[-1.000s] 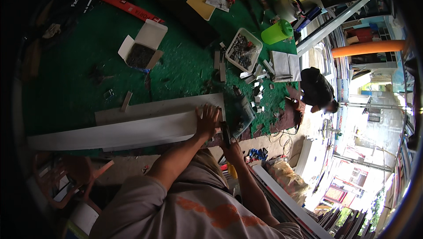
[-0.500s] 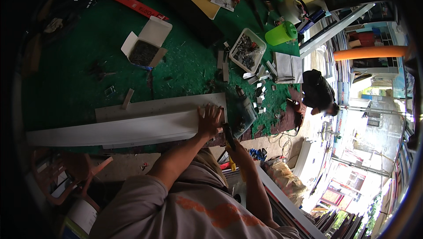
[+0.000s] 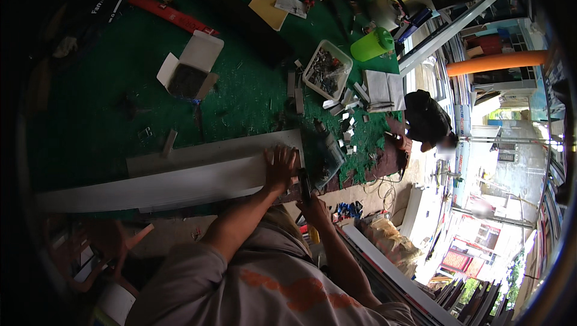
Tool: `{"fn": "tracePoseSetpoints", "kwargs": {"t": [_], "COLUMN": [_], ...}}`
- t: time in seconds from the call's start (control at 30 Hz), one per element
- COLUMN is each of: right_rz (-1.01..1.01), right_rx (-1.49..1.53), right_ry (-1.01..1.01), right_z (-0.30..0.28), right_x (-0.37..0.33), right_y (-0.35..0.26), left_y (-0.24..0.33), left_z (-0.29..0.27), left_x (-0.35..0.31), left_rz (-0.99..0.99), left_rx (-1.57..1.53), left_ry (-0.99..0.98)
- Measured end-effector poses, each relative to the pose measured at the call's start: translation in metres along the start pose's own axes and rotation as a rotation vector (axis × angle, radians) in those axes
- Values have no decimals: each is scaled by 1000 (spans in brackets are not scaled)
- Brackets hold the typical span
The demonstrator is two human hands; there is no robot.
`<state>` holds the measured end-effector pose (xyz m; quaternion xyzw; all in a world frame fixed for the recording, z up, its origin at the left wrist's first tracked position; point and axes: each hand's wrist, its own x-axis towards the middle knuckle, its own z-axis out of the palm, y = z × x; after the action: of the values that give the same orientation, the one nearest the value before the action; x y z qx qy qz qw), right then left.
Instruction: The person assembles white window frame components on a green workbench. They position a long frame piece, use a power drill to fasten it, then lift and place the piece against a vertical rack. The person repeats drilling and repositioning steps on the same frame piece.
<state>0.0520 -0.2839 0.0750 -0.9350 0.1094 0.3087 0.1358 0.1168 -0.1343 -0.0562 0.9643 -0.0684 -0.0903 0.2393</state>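
My left hand (image 3: 280,169) lies flat, fingers spread, on the right end of a long white profile (image 3: 180,183). The profile rests along the near edge of the green-topped table, over a flat pale strip (image 3: 210,153) that shows behind it. In my right hand (image 3: 316,214) is a dark hand tool (image 3: 305,186) with a yellow handle, held upright close against the profile's right end. The tool's exact kind is hard to make out. Just right of my left hand lies a grey-green power drill (image 3: 329,148).
Beyond are an open carton of small dark pieces (image 3: 186,79), a white tub of hardware (image 3: 327,70), a green jug (image 3: 372,44) and metal offcuts (image 3: 347,127). A red power tool (image 3: 398,141) lies near a bent-over person (image 3: 428,115). A chair (image 3: 114,248) stands lower left.
The view has shifted slightly, moving most things a little to the left. My left hand stays on the profile's end. The tool in my right hand stands a little more upright.
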Motion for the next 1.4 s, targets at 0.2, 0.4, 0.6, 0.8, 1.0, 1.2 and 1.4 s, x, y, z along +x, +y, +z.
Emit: {"fn": "tracePoseSetpoints", "kwargs": {"t": [0.2, 0.4, 0.6, 0.8, 1.0, 1.2, 1.4], "right_rz": [20, 80, 84, -29, 95, 726, 766], "right_rx": [118, 272, 336, 536, 801, 627, 1032], "right_ry": [-205, -79, 38, 313, 616, 225, 119], "right_z": [3, 40, 35, 29, 33, 51, 115], "right_x": [20, 30, 24, 4, -12, -39, -60], "right_y": [23, 27, 2, 18, 130, 201, 175], "left_y": [5, 5, 1, -3, -149, -362, -384], "left_z": [-1, 1, 1, -14, -106, -205, -178], "left_x": [1, -1, -1, -1, 58, 129, 122], "left_rz": [-41, -20, 3, -38, 73, -300, -415], "left_rx": [-116, -53, -73, -292, -178, -102, 307], "left_ry": [-104, -37, -19, -1, 878, 391, 204]}}
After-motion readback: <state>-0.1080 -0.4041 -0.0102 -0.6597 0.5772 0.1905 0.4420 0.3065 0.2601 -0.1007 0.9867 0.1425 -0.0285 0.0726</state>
